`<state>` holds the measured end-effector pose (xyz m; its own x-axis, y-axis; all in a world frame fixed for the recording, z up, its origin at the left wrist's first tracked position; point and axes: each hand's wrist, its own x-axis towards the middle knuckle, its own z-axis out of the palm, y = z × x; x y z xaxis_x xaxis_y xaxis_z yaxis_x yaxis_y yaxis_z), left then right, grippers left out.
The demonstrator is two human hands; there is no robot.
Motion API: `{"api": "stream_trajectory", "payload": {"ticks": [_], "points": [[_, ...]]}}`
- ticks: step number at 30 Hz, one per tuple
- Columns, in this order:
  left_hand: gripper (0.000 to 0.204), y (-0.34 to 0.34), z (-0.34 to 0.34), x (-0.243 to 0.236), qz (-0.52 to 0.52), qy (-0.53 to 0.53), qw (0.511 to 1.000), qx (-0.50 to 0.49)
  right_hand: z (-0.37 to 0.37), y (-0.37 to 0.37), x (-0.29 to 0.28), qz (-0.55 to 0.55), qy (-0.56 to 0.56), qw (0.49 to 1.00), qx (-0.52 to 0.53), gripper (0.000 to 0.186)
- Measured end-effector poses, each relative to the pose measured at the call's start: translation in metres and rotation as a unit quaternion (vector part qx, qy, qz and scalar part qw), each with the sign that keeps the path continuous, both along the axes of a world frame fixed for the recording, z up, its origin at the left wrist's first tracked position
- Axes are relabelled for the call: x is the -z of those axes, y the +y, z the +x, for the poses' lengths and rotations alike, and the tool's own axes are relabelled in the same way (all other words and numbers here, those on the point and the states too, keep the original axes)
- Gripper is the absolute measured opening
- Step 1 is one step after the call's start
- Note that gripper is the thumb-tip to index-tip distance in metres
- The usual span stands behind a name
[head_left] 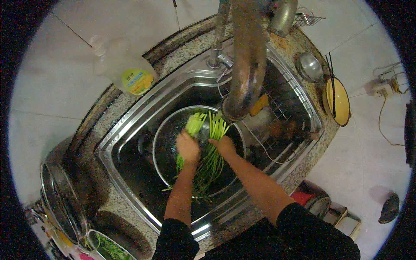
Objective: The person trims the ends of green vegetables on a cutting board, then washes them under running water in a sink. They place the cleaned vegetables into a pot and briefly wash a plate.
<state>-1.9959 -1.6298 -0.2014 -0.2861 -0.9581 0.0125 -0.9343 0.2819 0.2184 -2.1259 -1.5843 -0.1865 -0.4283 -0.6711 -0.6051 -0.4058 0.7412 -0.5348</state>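
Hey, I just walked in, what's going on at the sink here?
A person is handling long-stemmed greens over a round metal basin set in the sink. The left hand grips one bunch of stalks, and the right hand holds another bunch beside it. Leafy ends hang toward the basin. A large bottle is at the upper left.

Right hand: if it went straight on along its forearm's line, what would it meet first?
Probably the bundle of thin, bright-green stems already against the right hand's fingers; the pale-green stem bunch seems next beyond, though depth is unclear.
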Motion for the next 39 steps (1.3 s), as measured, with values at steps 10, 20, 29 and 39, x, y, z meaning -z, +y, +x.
{"api": "stream_trajectory", "payload": {"ticks": [10,20,29,39], "points": [[0.039,-0.038,0.055,-0.004,0.229,0.329,0.914,-0.064,0.024,-0.003,-0.013,-0.108,-0.210,0.942,0.237,0.059],[0.079,-0.004,0.017,-0.030,0.027,-0.039,0.983,0.176,-0.010,-0.016,-0.006,-0.045,-0.119,0.991,0.046,0.054],[0.056,0.000,0.027,0.009,0.075,0.037,0.990,0.113,0.000,-0.005,-0.005,-0.166,-0.247,0.953,0.062,0.043],[0.021,0.014,-0.004,-0.036,0.231,0.113,0.961,0.106,-0.019,-0.009,-0.035,-0.102,-0.342,0.927,0.111,0.031]]}}
